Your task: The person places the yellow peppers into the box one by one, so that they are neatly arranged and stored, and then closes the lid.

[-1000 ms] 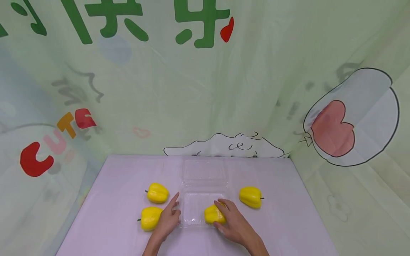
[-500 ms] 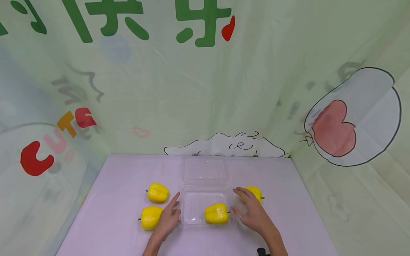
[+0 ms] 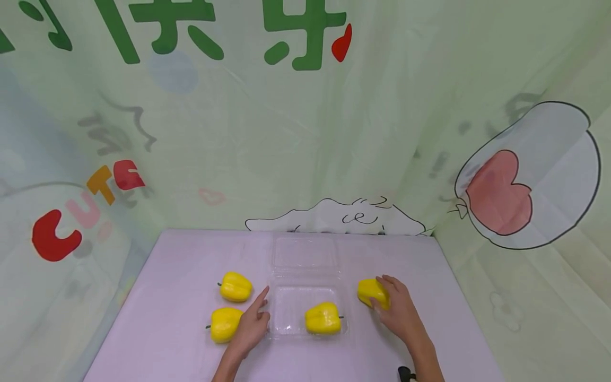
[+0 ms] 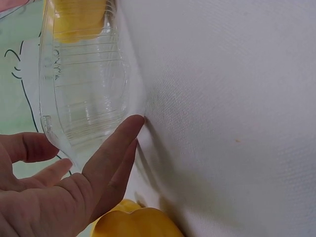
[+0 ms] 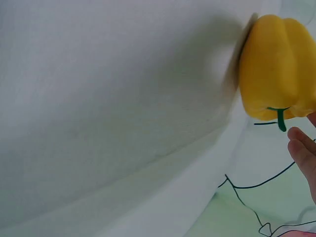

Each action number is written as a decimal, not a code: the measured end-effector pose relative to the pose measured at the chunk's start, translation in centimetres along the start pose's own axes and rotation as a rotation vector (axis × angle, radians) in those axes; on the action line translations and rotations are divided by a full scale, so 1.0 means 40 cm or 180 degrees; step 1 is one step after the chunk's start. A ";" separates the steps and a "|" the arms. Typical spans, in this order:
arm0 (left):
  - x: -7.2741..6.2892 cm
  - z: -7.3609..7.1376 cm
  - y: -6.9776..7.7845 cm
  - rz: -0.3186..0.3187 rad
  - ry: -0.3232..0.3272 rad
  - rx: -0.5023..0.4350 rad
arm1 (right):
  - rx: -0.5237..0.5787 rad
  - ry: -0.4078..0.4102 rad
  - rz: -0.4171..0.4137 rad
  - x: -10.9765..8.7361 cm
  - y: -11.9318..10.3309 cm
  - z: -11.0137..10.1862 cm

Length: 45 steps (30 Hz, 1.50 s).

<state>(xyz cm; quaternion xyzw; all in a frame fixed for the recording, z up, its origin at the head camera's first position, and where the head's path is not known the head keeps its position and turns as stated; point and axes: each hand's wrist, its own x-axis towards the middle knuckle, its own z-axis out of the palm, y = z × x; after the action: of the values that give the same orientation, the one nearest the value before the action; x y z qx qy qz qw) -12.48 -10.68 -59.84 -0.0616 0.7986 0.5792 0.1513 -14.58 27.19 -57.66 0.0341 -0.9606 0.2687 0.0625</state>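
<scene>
My right hand is at the right-hand yellow bell pepper, its fingers over the far side and its thumb on the near side. In the right wrist view, the pepper sits on the white cloth with its green stem beside the fingertips. My left hand rests along the left side of a clear plastic clamshell box, one finger stretched forward. The left wrist view has its fingers straight beside the box wall. Another yellow pepper lies in the box's right half, stem to the right.
Left of the box lie two more yellow peppers, a far one and a near one partly behind my left hand. The box's lid lies folded back on the table. A printed curtain closes off the back and sides.
My right hand has let go of the pepper in the box and moved right to the pepper beside it. My left hand has stayed in place.
</scene>
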 end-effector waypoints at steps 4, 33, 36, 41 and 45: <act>0.000 0.001 -0.003 0.0013 -0.0021 -0.0040 | 0.0116 -0.0067 0.0069 -0.001 0.021 0.000; -0.014 0.001 -0.009 0.0363 0.0049 0.0428 | 0.0279 -0.0005 0.0081 0.001 0.046 0.012; -0.021 -0.001 -0.012 0.0558 -0.0001 0.0455 | 0.0287 0.0090 -0.0026 0.002 0.030 0.003; -0.027 -0.010 -0.015 0.0744 -0.0234 0.0511 | 0.0296 0.0147 -0.0119 0.008 -0.020 -0.013; -0.029 -0.013 -0.023 0.0905 -0.0410 0.0732 | 0.0350 0.0146 -0.0194 0.014 -0.063 -0.017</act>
<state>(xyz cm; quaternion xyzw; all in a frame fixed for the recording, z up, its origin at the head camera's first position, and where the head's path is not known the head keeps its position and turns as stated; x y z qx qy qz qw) -11.23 -11.56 -60.17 0.1068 0.8489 0.5024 0.1248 -14.81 25.38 -55.71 0.0605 -0.9412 0.3196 0.0907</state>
